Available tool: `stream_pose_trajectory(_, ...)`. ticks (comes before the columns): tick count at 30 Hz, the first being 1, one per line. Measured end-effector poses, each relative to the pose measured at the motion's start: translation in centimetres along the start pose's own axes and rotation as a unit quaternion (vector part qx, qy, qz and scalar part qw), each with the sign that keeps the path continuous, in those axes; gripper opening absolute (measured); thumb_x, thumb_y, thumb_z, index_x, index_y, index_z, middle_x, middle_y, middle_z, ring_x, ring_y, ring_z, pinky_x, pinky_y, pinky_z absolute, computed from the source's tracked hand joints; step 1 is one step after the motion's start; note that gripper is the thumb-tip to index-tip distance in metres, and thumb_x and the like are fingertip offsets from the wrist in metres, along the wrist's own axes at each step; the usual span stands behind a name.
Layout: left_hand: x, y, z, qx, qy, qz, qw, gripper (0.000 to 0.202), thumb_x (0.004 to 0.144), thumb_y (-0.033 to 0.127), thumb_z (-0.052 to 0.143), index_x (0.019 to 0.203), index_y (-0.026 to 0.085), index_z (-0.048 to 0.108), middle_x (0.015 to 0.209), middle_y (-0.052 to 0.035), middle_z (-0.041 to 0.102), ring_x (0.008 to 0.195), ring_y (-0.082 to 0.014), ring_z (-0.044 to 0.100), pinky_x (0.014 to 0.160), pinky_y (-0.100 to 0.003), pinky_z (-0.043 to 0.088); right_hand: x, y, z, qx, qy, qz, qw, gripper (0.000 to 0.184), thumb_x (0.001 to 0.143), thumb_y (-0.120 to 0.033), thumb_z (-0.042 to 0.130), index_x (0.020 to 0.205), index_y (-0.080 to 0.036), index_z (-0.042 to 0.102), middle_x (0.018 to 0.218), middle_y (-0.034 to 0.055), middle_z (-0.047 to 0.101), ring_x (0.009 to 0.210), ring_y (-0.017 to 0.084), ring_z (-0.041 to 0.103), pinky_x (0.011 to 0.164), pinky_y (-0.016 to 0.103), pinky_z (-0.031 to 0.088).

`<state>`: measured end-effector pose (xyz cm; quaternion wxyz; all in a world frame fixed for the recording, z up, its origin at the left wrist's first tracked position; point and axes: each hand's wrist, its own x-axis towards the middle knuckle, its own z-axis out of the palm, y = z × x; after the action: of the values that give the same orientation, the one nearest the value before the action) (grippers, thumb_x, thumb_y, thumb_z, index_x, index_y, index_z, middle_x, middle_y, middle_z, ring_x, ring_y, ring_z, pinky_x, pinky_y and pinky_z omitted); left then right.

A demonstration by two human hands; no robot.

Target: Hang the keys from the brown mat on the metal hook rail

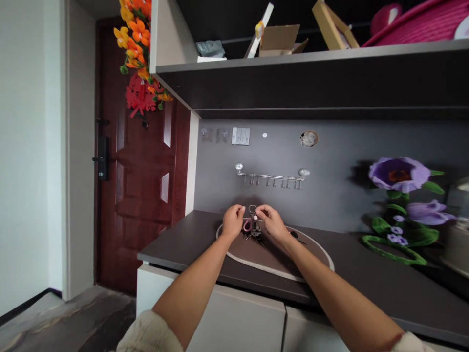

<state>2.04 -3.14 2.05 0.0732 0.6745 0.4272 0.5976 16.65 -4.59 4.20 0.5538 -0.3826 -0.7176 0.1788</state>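
My left hand (pixel 233 221) and my right hand (pixel 270 221) are both pinched on a bunch of keys (pixel 252 227) with a metal ring and a pink tag. The keys hang between the two hands just above an oval brown tray (pixel 278 264) with a pale rim, which lies on the dark countertop (pixel 183 244). Each hand grips one side of the key ring with its fingertips. A row of metal hooks (pixel 273 178) is fixed to the grey wall right behind the hands.
A dark red door (pixel 139 161) with a black handle stands at the left. Purple fabric flowers (pixel 403 195) sit on the counter at the right. The shelf above (pixel 311 56) holds cardboard boxes and a pink basket. Orange and red flowers (pixel 137 54) hang beside it.
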Motion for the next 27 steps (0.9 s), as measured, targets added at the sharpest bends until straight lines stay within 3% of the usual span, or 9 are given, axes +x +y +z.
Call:
stream_pose_trajectory(5,0.0,-0.3,-0.7,0.123,0.024,0.009,0.992,0.028,0.085,0.027,0.032,0.084,0.016,0.058,0.084,-0.0077,0.061,0.081,-0.0173,0.053,0.073,-0.03,0.038,2.8,-1.3,-0.1,-0.017,-0.002,-0.012,1.0,0.022,0.07,-0.038,0.049,0.071,-0.017,0.05,0.066,-0.0005,0.054,0.064,0.012,0.049,0.067,0.027,0.039)
stream_pose_trajectory(13,0.0,-1.3,-0.4,0.198,0.035,-0.004,0.98,0.026,0.085,0.023,0.031,0.081,0.018,0.057,0.079,-0.0075,0.06,0.078,-0.0175,0.053,0.068,-0.028,0.037,7.8,-3.1,1.7,0.13,0.035,0.1,0.986,0.007,0.073,-0.024,0.044,0.069,-0.019,0.043,0.062,-0.0021,0.05,0.056,0.009,0.051,0.057,0.025,0.044)
stream_pose_trajectory(18,-0.1,-1.4,-0.3,0.232,0.05,0.0,0.971,0.026,0.085,0.021,0.031,0.08,0.018,0.056,0.08,-0.0072,0.06,0.077,-0.0175,0.053,0.065,-0.028,0.036,10.5,-2.4,3.4,0.138,0.073,0.139,0.978,0.006,0.073,-0.02,0.042,0.067,-0.019,0.041,0.059,-0.0023,0.051,0.051,0.008,0.049,0.053,0.026,0.046)
stream_pose_trajectory(27,0.0,-1.4,-0.3,0.257,0.039,-0.032,0.965,0.027,0.085,0.02,0.03,0.083,0.017,0.057,0.082,-0.0087,0.06,0.08,-0.0204,0.053,0.065,-0.03,0.037,14.0,-0.3,5.8,0.099,0.211,0.2,0.952,0.011,0.072,-0.014,0.044,0.062,-0.018,0.047,0.058,-0.0002,0.052,0.047,0.01,0.051,0.046,0.028,0.048)
